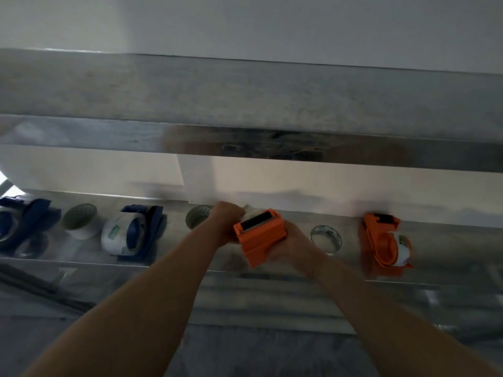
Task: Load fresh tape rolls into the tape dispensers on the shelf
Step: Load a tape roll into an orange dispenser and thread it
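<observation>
An orange tape dispenser [260, 236] is held over the middle of the steel shelf [441, 240], its serrated blade facing up. My right hand [292, 244] grips its body from the right. My left hand [224, 223] is curled around a whitish tape roll [254, 212] at the dispenser's far end; the roll is mostly hidden. A second orange dispenser [386, 240] with a roll in it lies to the right. Two blue dispensers [136, 231] [21, 221] lie to the left, the nearer one with a white roll.
Loose tape rolls stand on the shelf: one white [80, 220], one behind my left wrist [197, 216], one clear [325, 238] between the orange dispensers. An upper steel shelf [245, 118] overhangs closely. A white wall is behind.
</observation>
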The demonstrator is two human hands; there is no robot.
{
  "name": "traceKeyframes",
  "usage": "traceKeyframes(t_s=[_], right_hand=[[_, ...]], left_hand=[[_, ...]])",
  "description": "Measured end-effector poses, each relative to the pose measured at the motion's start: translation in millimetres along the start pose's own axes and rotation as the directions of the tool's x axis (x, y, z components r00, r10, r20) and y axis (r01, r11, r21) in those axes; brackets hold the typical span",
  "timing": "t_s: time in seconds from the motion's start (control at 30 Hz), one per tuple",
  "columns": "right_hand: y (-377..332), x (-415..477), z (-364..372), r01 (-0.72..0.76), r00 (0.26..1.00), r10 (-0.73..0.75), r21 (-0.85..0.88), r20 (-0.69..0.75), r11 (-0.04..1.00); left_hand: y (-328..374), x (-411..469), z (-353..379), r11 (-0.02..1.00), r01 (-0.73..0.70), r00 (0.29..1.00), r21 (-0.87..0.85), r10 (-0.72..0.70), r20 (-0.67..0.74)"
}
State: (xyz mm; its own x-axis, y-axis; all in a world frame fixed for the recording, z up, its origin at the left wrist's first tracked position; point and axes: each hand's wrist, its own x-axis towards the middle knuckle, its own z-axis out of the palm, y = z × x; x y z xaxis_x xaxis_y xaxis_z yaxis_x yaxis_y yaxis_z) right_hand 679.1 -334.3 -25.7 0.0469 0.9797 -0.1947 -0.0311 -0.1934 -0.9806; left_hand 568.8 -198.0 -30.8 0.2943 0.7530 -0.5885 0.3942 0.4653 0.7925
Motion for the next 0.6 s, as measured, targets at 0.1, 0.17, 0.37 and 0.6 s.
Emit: traceKeyframes(t_s=[0.1,0.17,0.37,0.6], right_hand=[[2,0,0,-0.012,0.999,0.011,-0.022,-0.049,1.000],[4,0,0,-0.013,0.997,0.011,-0.024,-0.077,1.000],[6,0,-3,-0.020,0.995,0.014,-0.061,-0.103,0.998],[10,1,-4,-0.069,0.990,0.063,-0.043,-0.129,0.997]], left_hand=[[4,-17,3,0.852,-0.180,0.965,0.492,0.249,-0.078],[4,-31,4,0.676,-0.191,0.944,0.712,0.325,-0.056],[5,-20,3,0.991,-0.117,0.992,-0.057,0.115,-0.044],[4,-19,9,0.934,-0.260,0.958,0.245,0.281,-0.053]])
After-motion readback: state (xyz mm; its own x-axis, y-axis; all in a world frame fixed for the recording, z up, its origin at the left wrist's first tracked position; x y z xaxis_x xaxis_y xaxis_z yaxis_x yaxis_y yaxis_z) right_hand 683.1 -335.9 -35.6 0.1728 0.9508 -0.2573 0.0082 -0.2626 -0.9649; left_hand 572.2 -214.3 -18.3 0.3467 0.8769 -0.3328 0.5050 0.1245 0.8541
